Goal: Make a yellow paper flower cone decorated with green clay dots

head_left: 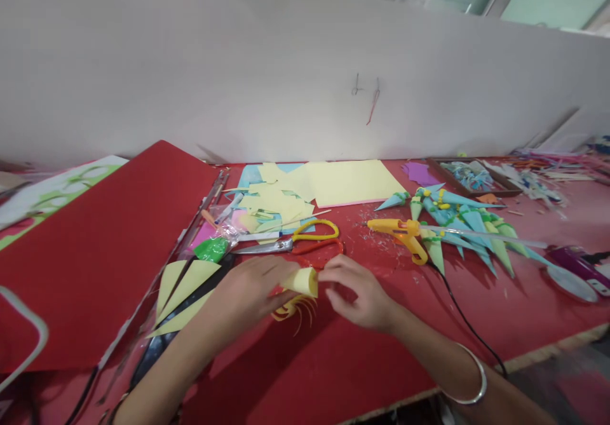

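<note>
My left hand (255,288) is closed on a rolled piece of pale yellow paper (302,281), its thumb below and fingers above. The roll's open end faces right. My right hand (359,293) is just right of that end, fingers apart and curved; the index fingertip is at the paper's rim, and whether it touches I cannot tell. Thin curled yellow paper strips (288,310) lie on the red table under the roll. Behind my hands are scissors (290,244) with one yellow and one red handle. Cut yellow paper wedges (190,285) lie left of my left forearm.
A yellow glue gun (400,231) with a clear stick and black cord lies right. Beyond it are several blue and green paper cones (476,225) and a tray (505,190). Yellow sheets (357,182) and scraps (274,206) lie behind. A red board (119,253) stands left.
</note>
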A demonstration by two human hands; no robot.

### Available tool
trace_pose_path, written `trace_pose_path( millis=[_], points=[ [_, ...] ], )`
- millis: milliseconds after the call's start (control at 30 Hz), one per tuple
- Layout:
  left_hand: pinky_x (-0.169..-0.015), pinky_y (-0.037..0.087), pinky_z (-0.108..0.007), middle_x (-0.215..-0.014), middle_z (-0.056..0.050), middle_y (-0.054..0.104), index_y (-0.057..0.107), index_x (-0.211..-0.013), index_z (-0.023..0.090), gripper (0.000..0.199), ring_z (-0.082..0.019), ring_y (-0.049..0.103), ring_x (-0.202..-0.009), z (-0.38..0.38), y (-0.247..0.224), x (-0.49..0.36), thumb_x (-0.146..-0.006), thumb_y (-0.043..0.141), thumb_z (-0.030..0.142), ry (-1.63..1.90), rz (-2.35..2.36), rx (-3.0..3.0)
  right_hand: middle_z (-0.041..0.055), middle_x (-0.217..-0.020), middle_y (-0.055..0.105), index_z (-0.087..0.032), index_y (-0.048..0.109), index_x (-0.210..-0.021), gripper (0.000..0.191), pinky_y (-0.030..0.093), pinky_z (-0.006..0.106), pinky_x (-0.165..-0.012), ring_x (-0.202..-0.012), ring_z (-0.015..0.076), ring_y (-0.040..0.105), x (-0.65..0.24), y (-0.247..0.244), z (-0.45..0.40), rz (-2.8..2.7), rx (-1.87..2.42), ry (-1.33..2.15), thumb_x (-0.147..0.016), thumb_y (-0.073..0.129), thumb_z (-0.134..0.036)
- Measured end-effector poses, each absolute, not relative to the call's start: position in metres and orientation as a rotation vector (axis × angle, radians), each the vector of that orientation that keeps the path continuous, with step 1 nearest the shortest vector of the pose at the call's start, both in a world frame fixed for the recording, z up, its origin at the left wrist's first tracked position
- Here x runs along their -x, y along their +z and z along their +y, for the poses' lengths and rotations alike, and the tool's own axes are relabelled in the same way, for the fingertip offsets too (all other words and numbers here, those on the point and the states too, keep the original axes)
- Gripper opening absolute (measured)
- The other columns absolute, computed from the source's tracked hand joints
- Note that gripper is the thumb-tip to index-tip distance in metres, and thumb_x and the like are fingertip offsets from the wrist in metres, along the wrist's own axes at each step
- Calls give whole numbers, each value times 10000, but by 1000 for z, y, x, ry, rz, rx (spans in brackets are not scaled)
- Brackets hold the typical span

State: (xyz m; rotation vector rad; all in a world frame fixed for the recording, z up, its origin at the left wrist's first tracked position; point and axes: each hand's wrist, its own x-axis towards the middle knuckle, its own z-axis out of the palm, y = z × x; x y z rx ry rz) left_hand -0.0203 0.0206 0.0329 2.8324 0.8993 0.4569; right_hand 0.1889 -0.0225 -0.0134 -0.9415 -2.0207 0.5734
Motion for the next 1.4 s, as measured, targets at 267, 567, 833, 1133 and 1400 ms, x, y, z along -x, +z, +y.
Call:
trace_pose_path(
  millis=[267, 567, 833, 1133, 1400],
  points=[
    [-650, 463, -243, -879, -41, 655, 566, -945, 200, 213, -170, 612, -768, 25, 26, 37, -825, 472, 349, 566, 995, -2675, 29, -843, 620, -209, 525, -1048, 262, 455, 267, -672, -739, 152, 582, -252, 27, -44, -2176, 1590, 776, -801, 490, -289],
    [-628, 476, -228, -830, -45, 668, 575, -892, 182, 290, -156, 613, -722, 24, 26, 37, -834, 429, 425, 865, 1109, -2551, 176, -1040, 577, -118, 437, -1133, 502, 459, 388, -687, -928, 315, 570, -320, -15, -46, -1838, 2307, -184, -765, 455, -459],
    [-738, 479, -309, -952, -82, 675, 573, -998, 176, 318, -213, 626, -843, 32, 5, 43, -876, 341, 356, 774, 1285, -2800, 175, -945, 586, -138, 467, -999, 326, 439, 405, -736, -899, 301, 567, -302, -39, -19, -1722, 2124, -169, -831, 277, -342],
    [-612, 485, -265, -961, -66, 663, 534, -1005, 182, 237, -210, 642, -798, 35, 5, 45, -828, 406, 276, 635, 1612, -2644, 54, -685, 539, -207, 441, -801, 223, 434, 327, -573, -624, 204, 538, -260, 14, -24, -1576, 1861, 101, -831, 347, -406],
    [-642, 480, -250, -989, -73, 652, 518, -1018, 168, 256, -196, 631, -848, 32, -2, 50, -855, 385, 313, 801, 1542, -2659, 2, -535, 511, -182, 532, -711, 273, 369, 257, -429, -456, 133, 480, -190, 24, -18, -1772, 1748, 351, -698, 579, -450]
  ],
)
